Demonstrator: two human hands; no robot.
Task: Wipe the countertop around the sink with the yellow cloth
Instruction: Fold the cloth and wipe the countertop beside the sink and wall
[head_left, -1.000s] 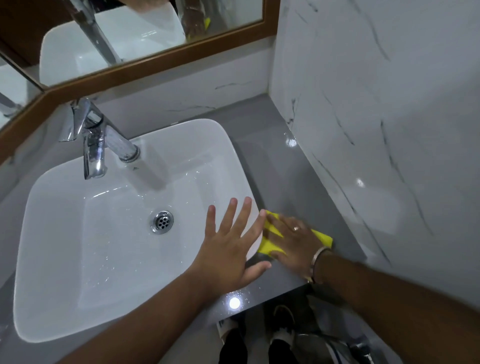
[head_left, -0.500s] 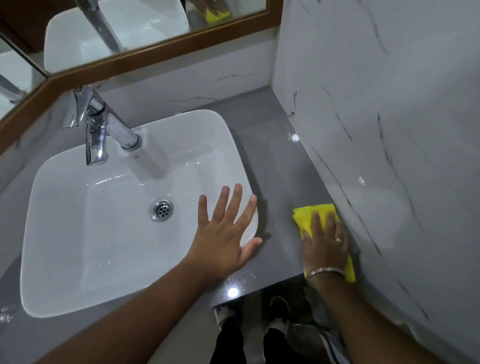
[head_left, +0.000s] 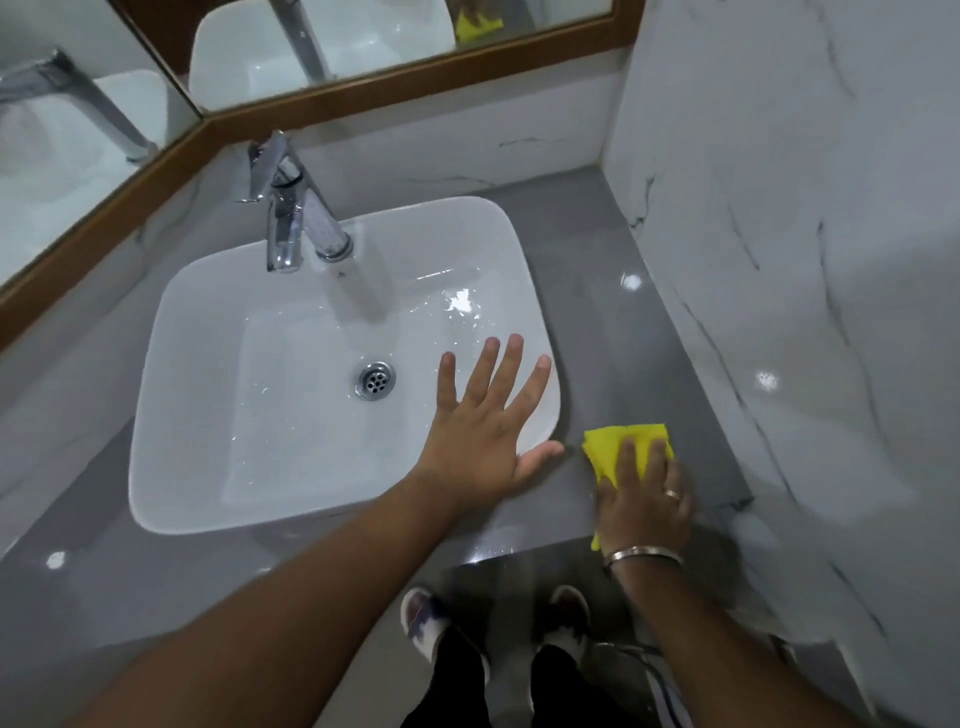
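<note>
a bathroom corner, white marble-veined wall (head_left: 779, 260) on the right and a wood-framed mirror (head_left: 415, 78) above; a glossy grey stone countertop (head_left: 597, 322) carries a white rectangular ceramic sink (head_left: 218, 322) with a chrome tap (head_left: 291, 218) and a round metal drain (head_left: 374, 381); the left hand (head_left: 483, 431) lies flat with fingers spread wide over the sink's near right corner, holding nothing, apparently bracing; the right hand (head_left: 644, 499), ring and metal bangle on it, presses palm-down on the folded yellow cloth (head_left: 618, 447), fingers laid flat over it rather than curled; the cloth sits on the narrow grey strip between sink and wall, near the front edge; the step in hand looks like wiping that right-hand strip; the far part of the strip toward the back corner seems next, calling for a push away from the body with steady downward pressure, keeping the cloth flat and close along the sink's rim
</note>
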